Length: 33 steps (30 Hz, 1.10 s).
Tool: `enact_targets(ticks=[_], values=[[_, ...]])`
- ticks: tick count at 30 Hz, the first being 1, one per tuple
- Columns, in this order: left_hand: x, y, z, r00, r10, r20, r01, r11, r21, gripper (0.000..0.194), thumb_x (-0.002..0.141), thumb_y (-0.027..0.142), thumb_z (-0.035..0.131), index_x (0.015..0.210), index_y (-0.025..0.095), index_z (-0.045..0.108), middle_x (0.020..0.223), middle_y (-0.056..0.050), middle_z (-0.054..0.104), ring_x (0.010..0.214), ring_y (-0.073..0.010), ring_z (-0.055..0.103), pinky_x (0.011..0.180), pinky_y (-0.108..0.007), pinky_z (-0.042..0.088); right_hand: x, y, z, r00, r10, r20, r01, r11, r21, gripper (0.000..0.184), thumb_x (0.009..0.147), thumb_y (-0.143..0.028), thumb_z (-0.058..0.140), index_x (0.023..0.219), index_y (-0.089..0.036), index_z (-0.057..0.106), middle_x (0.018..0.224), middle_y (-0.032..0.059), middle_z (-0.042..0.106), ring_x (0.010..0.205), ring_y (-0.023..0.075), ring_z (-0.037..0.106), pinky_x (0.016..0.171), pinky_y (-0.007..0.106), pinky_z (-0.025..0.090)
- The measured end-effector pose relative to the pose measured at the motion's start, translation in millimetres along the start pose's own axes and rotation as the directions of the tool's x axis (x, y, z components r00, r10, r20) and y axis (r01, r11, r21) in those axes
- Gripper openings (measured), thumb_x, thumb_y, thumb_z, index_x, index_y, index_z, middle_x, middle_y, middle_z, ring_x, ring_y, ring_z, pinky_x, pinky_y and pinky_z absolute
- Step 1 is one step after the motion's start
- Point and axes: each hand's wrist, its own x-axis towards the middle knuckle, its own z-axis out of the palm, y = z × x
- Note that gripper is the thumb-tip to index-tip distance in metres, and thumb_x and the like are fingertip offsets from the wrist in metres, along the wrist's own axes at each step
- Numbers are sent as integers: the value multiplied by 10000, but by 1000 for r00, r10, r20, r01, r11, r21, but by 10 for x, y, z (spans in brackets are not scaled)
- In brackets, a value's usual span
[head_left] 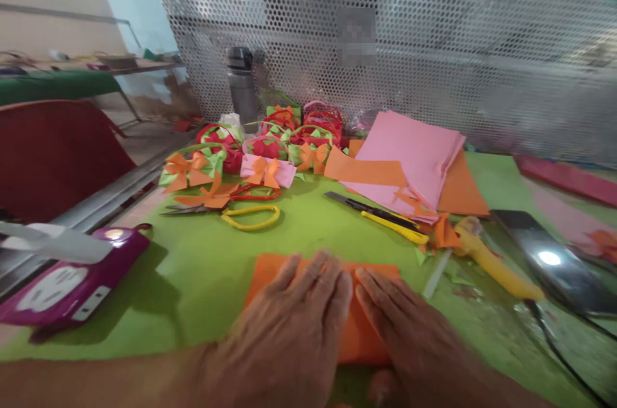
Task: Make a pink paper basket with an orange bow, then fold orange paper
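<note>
An orange sheet of paper [359, 331] lies on the green tabletop in front of me, its near edge looking folded. My left hand [303, 305] rests flat across its left and middle part, fingers stretched forward. On its right part lies my right hand [400, 311], fingers straight and pointing away from me. Both hands are slightly blurred. Beyond them are scissors [250, 215] with yellow and red handles, and a yellow and black box cutter [395, 228]. A yellow glue gun [501, 266] lies to the right of my right hand.
Small paper bags with bows [265, 160] cluster at the back, beside a grey bottle [242, 87]. Pink paper sheets [405, 144] are stacked back right. A phone [554, 260] lies at right, a purple device [77, 276] at left. A perforated metal panel [299, 22] stands behind.
</note>
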Motion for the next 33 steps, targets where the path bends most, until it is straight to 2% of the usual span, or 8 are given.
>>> enact_targets(ticks=[4,6,9,13,17,24,28,33], values=[[136,23,166,989,104,104,-86,982,-166,738,885,565,400,1417,62,305,1483,-172,268,1362,-291,266,1103,-437,263,27,-44,-78,994,84,76,-89,994,63,663,860,-557,405,1188,-7,580,1234,213,593,1141,312,543,910,437,473],[116,-43,261,976,163,144,-129,966,-222,862,835,648,433,1433,52,255,1497,-188,207,1374,-313,218,1106,-446,255,40,-53,-118,987,96,132,-108,990,87,738,867,-622,350,1219,-8,559,1294,214,543,1194,314,503,958,440,443],[-5,-170,353,960,231,159,-180,942,-282,882,818,675,437,1459,117,203,1517,-162,146,1385,-327,164,1116,-468,221,46,-41,-162,973,86,216,-117,984,135,835,855,-676,298,1278,15,496,1355,233,471,1270,325,419,1011,450,395],[-162,-262,372,957,250,148,-202,939,-277,871,803,678,464,1475,231,137,1536,-106,113,1385,-327,172,1111,-486,221,43,13,-191,952,66,300,-132,970,205,959,802,-744,256,1318,44,435,1385,270,411,1305,359,357,1043,489,348],[-192,-263,309,958,250,138,-217,951,-220,947,750,641,577,1474,273,89,1539,-91,115,1377,-326,204,1092,-480,263,35,69,-222,934,20,356,-111,965,238,950,809,-737,253,1351,31,390,1422,272,352,1330,359,314,1054,506,321],[-188,-279,308,954,270,128,-245,952,-186,1019,710,609,637,1474,255,64,1536,-110,92,1381,-321,191,1085,-449,285,-70,14,-398,925,-47,378,-48,970,238,908,805,-737,292,1374,-35,387,1415,272,365,1332,394,291,1045,564,270],[-215,-280,329,953,279,117,-256,949,-184,1018,720,576,639,1473,250,36,1536,-107,97,1381,-315,198,1088,-443,280,-87,-88,-508,924,-54,378,-22,980,195,867,825,-714,299,1368,-45,395,1386,269,413,1309,377,344,1025,534,307],[-237,-286,330,944,312,105,-295,943,-156,1033,722,649,592,1478,213,40,1536,-128,75,1384,-320,183,1091,-434,276,-52,-251,-499,949,-11,316,-11,998,67,790,856,-643,344,1315,-9,449,1292,316,489,1198,426,470,922,552,393]])
